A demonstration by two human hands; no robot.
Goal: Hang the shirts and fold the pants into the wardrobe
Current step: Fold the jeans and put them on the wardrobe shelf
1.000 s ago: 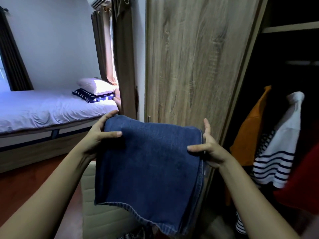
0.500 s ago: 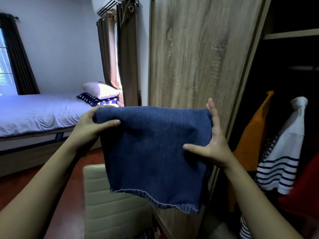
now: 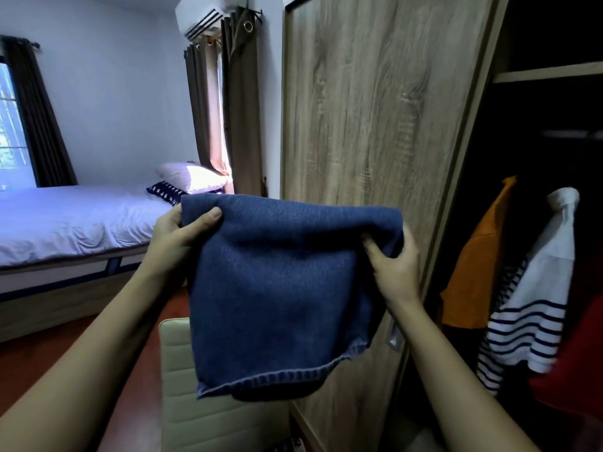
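1. Now, head view: the folded jeans (image 3: 280, 288) hang in the air before the wardrobe door (image 3: 375, 125), higher than a second ago.
2. The left hand (image 3: 176, 233) pinches the top left corner. The right hand (image 3: 394, 265), its fingers straight half a second ago, now curls round the top right corner.
3. Folding looks finished; placing them inside likely remains.

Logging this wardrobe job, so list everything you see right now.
pants: one, blue denim, centre
wardrobe door: one, light wood, behind pants
orange shirt: one, hanging in wardrobe
striped shirt: one, white-navy, beside it
red garment: one, far right
bed: one, white, left
pillows: two, white and navy, on bed
curtains: two sets, dark, at windows
air conditioner: one, white, top
chair: one, cream, below pants
left hand: grips pants' top left
right hand: grips pants' top right
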